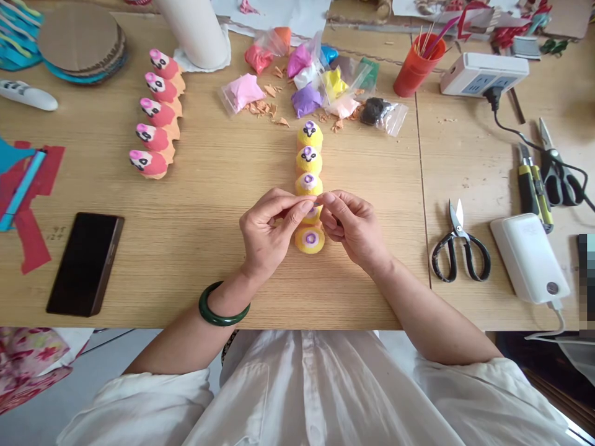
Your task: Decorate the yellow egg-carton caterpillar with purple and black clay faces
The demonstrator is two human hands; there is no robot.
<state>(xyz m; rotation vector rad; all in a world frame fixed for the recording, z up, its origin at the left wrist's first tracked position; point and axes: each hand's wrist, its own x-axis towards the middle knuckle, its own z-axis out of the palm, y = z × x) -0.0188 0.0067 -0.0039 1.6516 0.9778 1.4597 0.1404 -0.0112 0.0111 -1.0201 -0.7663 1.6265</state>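
Both hands are pinching something tiny here: the left hand (267, 232) and the right hand (353, 226) are meeting at the fingertips (304, 207), gripping a small pale bit (317, 202) that's honestly too small to make out. In the head cam, they're hovering right over a row of yellow egg-carton figures (309, 164), five of them running straight up the table (209, 272), each showing a purple-ringed eye. The fourth one is mostly hidden behind the fingers. Off to the left, a row of pink-and-orange figures (158, 118) is standing well apart, with a phone (85, 263) lying near the table's front edge. Bags of clay (302, 80) are sitting just above the yellow row, and a pair of scissors (460, 244) and a power bank (527, 257) are lying over on the right. A green bangle (224, 303) is circling the left wrist.
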